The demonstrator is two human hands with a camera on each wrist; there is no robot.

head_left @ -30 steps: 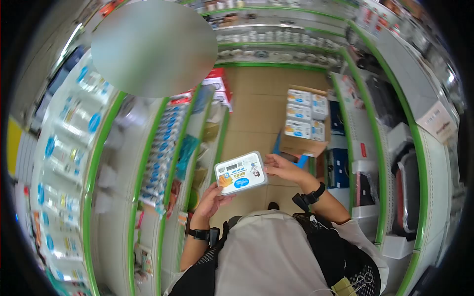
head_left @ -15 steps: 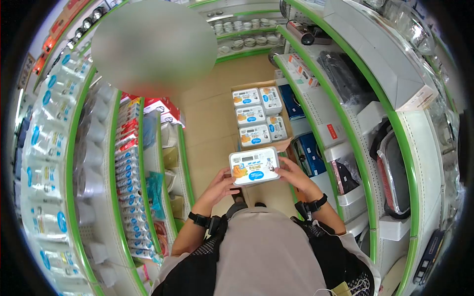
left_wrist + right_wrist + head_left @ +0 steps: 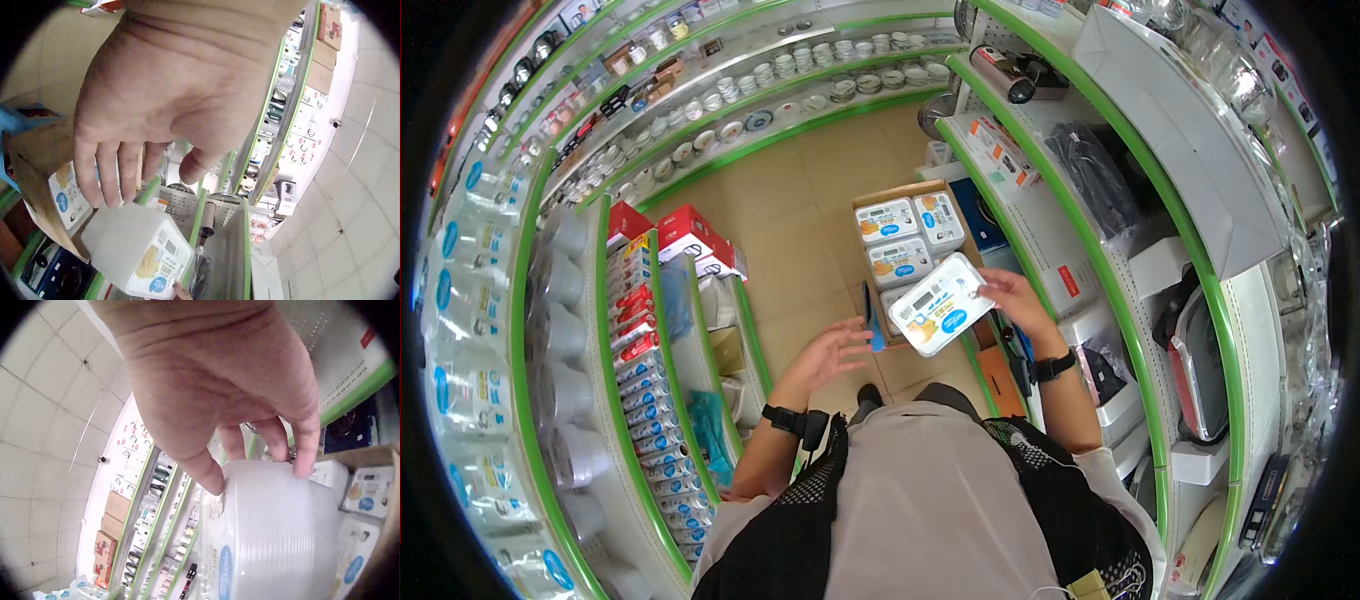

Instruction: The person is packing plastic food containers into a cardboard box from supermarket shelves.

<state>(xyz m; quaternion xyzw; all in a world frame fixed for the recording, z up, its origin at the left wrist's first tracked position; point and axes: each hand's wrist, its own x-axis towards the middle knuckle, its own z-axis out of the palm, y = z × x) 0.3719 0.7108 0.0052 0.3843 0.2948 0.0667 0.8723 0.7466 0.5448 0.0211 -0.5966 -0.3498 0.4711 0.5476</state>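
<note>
A pack of nested translucent plastic food containers (image 3: 941, 305) with a white printed label hangs tilted in front of my body. My right hand (image 3: 1018, 300) grips its right end, the thumb on the label side and the fingers over the stacked side, as the right wrist view shows. My left hand (image 3: 830, 355) is off to the left of the pack, empty, with its fingers spread and slightly bent. Just beyond the pack, a cardboard carton (image 3: 37, 150) holds several matching packs (image 3: 885, 220). In the head view the held pack covers the carton's near corner.
Green-edged shelves (image 3: 1145, 180) run along the right, with appliances and boxes. The left shelves carry plastic containers (image 3: 488, 365) and rows of wrapped rolls (image 3: 662, 430). Red and white boxes (image 3: 690, 235) stand by the left shelf end. Stacked bowls (image 3: 785, 65) line the back shelves.
My left hand has let go of the pack and drawn away to the left. The pack has tilted and shifted right in my right hand's grip. The head view has turned.
</note>
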